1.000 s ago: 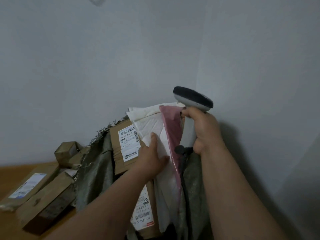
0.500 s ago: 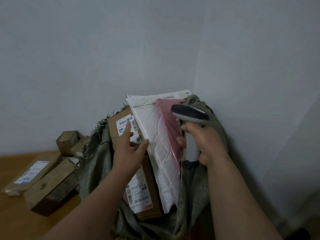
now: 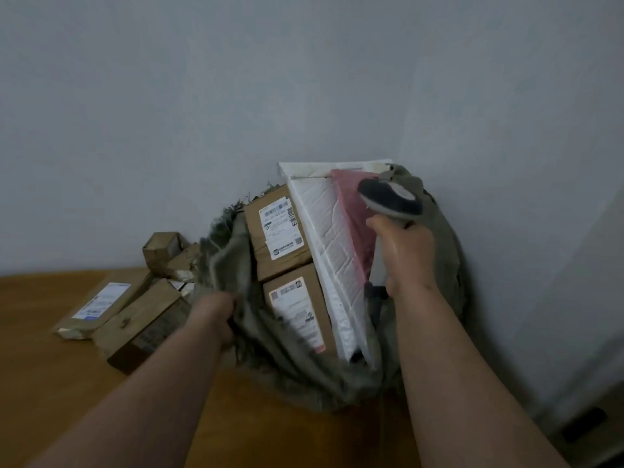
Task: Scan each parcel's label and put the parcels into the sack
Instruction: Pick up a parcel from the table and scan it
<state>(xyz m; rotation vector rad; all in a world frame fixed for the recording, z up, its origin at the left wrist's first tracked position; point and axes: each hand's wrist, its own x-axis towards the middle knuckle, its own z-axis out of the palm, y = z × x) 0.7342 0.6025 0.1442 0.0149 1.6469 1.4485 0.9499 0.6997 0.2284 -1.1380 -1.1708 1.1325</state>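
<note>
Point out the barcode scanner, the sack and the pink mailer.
barcode scanner [image 3: 391, 197], head view, on its dark head.
sack [image 3: 233, 244], head view, on its left wall.
pink mailer [image 3: 354, 217], head view, on its face.

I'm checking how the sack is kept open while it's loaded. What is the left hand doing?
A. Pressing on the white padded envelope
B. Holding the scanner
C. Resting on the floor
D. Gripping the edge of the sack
D: the left hand clutches the grey-green sack at its edge, while the right hand holds the scanner.
</note>
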